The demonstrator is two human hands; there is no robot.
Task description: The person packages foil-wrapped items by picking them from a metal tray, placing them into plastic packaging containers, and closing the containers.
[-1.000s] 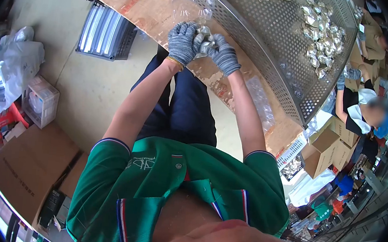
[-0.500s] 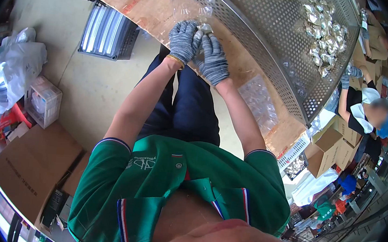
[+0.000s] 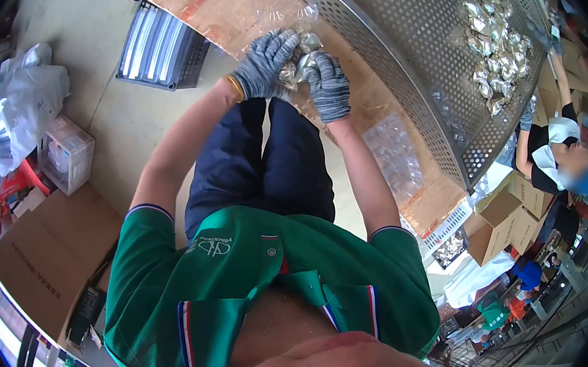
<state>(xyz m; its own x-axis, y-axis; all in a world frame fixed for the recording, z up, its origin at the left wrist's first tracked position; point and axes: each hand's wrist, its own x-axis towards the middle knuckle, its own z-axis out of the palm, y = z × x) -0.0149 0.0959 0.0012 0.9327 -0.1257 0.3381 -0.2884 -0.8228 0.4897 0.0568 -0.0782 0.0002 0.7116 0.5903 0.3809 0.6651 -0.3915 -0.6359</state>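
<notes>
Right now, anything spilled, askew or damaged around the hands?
No spill visible: shiny wrapped pieces sit between the left hand and right hand. Mildly odd: what looks like clear plastic lies loose in the perforated metal tray.

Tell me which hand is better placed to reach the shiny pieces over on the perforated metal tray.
Probably the right hand: it is nearer the perforated metal tray and the shiny pieces on it. The left hand is farther off, on the other side of the small cluster between the hands.
</notes>
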